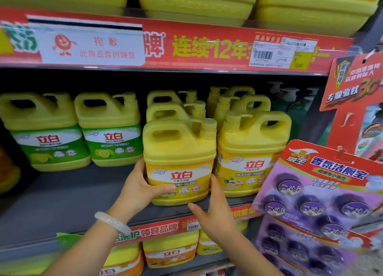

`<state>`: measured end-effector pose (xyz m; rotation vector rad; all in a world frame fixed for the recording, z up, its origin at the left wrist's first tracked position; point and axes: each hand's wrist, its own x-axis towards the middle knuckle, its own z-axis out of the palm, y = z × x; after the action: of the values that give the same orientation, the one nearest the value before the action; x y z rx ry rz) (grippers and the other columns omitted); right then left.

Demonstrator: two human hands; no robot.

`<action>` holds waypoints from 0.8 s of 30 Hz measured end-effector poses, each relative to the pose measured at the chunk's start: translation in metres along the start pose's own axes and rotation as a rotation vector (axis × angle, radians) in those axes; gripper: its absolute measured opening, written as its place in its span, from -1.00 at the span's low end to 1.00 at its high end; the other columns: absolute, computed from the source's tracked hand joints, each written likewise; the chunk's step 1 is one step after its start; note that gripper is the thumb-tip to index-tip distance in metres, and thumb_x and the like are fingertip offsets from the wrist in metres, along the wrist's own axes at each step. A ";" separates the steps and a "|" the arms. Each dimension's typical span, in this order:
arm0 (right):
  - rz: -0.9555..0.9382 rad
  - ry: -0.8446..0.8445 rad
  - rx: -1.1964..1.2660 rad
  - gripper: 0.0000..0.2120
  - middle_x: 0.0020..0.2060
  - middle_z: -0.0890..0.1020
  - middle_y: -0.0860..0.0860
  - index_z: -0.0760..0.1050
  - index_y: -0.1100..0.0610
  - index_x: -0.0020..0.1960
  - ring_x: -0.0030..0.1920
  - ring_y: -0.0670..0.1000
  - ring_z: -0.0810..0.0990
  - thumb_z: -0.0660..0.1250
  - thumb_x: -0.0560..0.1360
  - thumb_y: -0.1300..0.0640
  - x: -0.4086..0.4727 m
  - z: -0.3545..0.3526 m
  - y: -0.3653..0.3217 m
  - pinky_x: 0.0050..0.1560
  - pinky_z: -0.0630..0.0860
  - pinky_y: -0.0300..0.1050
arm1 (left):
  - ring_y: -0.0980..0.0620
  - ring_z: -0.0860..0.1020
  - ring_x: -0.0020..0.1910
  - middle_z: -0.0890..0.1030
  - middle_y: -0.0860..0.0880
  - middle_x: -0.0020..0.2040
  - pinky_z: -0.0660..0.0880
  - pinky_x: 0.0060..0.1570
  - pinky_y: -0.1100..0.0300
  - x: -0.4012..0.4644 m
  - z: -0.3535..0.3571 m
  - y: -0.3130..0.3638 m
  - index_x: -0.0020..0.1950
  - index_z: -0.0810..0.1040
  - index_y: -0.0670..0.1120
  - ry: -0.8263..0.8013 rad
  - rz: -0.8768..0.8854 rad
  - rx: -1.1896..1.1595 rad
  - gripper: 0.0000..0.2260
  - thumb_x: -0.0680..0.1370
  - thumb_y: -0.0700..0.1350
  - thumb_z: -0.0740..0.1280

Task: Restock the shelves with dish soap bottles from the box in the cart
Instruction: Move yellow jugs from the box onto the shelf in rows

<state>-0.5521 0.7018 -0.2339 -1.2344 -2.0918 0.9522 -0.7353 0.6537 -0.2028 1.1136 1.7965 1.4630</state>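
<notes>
Head view: I see both hands on one yellow plastic dish soap jug with a yellow-and-white label (179, 161), standing upright at the front edge of the grey metal shelf (62, 195). My left hand (141, 187) grips the jug's lower left side, thumb curled across the front of the label, fingers hidden behind the jug. My right hand (215, 211) lies against the lower right corner of the jug, fingers fairly straight along its side and thumb reaching under the base edge; touching, not clamped round it. A pale translucent bangle (113, 222) sits on the left wrist. Just right of the held jug, a matching yellow jug with a ginger picture on its label (249, 153) stands upright, the two nearly touching. More yellow jugs (176, 105) stand in rows behind both. To the left, well apart from the held jug, two yellow jugs with green lemon labels (80, 130) stand side by side. Bare shelf lies in front of them. Above, a red shelf-edge strip (196, 47) carries a white paper notice (91, 45) and a barcode price tag (279, 52). At right, a purple hanging card of round toilet-cleaner blocks (315, 195) overlaps the shelf front. The lower shelf holds orange-labelled jugs (170, 253). The box and cart are out of view.
</notes>
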 end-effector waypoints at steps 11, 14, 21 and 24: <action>-0.051 -0.086 -0.211 -0.48 0.28 0.31 -0.01 0.21 0.07 0.40 0.33 -0.02 0.35 0.31 0.53 -0.01 -0.032 0.011 -0.005 0.28 0.29 -0.23 | 0.01 0.26 0.46 0.28 -0.05 0.46 0.22 0.41 0.16 -0.066 0.008 -0.038 0.50 0.15 -0.12 0.080 -0.066 0.307 -0.16 0.35 -0.07 0.54; -0.199 -0.236 -0.270 -0.52 0.27 0.33 0.03 0.26 0.11 0.38 0.33 0.02 0.34 0.31 0.51 0.06 -0.045 0.038 -0.014 0.30 0.27 -0.22 | 0.05 0.29 0.42 0.35 0.01 0.38 0.17 0.37 0.29 -0.109 0.008 -0.048 0.46 0.23 -0.09 0.073 -0.007 0.480 -0.30 0.41 0.07 0.43; -0.548 -0.574 -0.411 -0.58 0.21 0.41 0.09 0.36 0.15 0.28 0.28 0.15 0.39 0.33 0.46 0.10 -0.100 0.127 -0.045 0.28 0.33 -0.07 | -0.14 0.32 0.36 0.35 -0.11 0.37 0.28 0.33 0.07 -0.216 -0.048 -0.093 0.38 0.33 -0.13 0.094 -0.260 0.861 -0.47 0.46 -0.02 0.34; -0.617 -0.728 -0.470 -0.47 0.30 0.33 0.05 0.24 0.12 0.39 0.37 0.08 0.30 0.30 0.50 -0.01 -0.138 0.158 -0.069 0.35 0.25 -0.12 | -0.14 0.32 0.34 0.34 -0.12 0.34 0.27 0.33 0.04 -0.271 -0.086 -0.104 0.40 0.30 -0.12 0.100 -0.439 0.993 -0.44 0.45 0.01 0.35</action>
<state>-0.6420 0.5080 -0.2886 -0.3316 -3.1319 0.6807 -0.6984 0.3707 -0.3029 0.9385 2.7114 0.3244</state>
